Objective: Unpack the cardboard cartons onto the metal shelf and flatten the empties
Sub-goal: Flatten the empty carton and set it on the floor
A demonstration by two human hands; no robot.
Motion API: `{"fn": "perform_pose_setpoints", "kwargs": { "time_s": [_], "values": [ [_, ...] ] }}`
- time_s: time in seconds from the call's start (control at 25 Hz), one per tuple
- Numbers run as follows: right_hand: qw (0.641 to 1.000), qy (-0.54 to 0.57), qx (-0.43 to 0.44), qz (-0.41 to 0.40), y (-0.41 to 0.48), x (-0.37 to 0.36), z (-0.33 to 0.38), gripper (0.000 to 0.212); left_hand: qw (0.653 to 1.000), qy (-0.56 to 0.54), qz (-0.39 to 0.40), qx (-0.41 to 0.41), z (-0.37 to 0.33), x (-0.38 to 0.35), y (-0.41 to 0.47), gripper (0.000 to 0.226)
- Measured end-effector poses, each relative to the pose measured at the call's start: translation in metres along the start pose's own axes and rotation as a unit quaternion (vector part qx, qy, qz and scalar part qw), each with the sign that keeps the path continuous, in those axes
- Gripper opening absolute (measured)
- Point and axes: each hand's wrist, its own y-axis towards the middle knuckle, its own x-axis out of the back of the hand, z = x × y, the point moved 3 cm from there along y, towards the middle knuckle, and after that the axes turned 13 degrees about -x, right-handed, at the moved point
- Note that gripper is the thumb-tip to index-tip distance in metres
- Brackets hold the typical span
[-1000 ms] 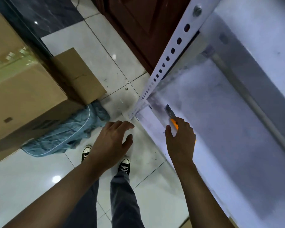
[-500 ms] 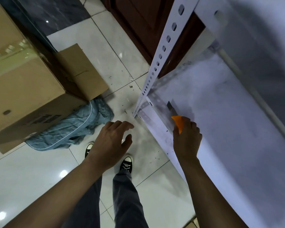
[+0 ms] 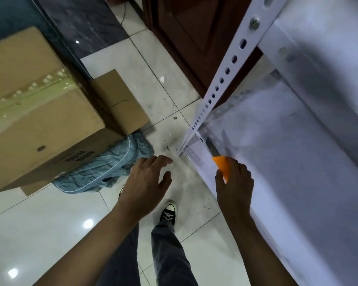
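Observation:
A white metal shelf (image 3: 287,162) with a perforated upright post (image 3: 221,79) fills the right side. My right hand (image 3: 234,182) grips an orange utility knife (image 3: 221,165) whose blade (image 3: 211,148) lies extended over the shelf's front corner. My left hand (image 3: 145,182) hovers over the floor to the left of the shelf corner, fingers relaxed and holding nothing. A large taped cardboard carton (image 3: 35,124) stands at the left, about a hand's length from my left hand. A smaller carton (image 3: 120,102) sits behind it.
A crumpled blue cloth (image 3: 103,168) lies on the tiled floor under the large carton's edge. A dark wooden door (image 3: 194,38) stands behind the shelf post. My feet and legs (image 3: 167,244) are below my hands. Grit is scattered on the tiles near the post.
My right hand slid the knife slightly forward along the shelf's front corner. The view shifted a little; my left hand stayed in place, open.

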Motion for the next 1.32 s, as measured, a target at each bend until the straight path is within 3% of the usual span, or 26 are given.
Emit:
{"fn": "perform_pose_setpoints", "kwargs": {
  "time_s": [0.28, 0.68, 1.32],
  "values": [
    [0.996, 0.072, 0.038, 0.046, -0.016, -0.005, 0.060, 0.039, 0.998, -0.006, -0.042, 0.054, 0.017, 0.027, -0.012, 0.028],
    [0.979, 0.106, 0.160, 0.072, -0.036, -0.027, 0.170, 0.045, 0.981, -0.003, -0.107, 0.159, 0.069, 0.087, -0.053, 0.029],
    [0.946, 0.074, 0.230, 0.215, -0.082, -0.094, 0.350, 0.042, 0.945, -0.002, -0.198, 0.262, 0.195, 0.165, -0.126, 0.023]
  ]
}}
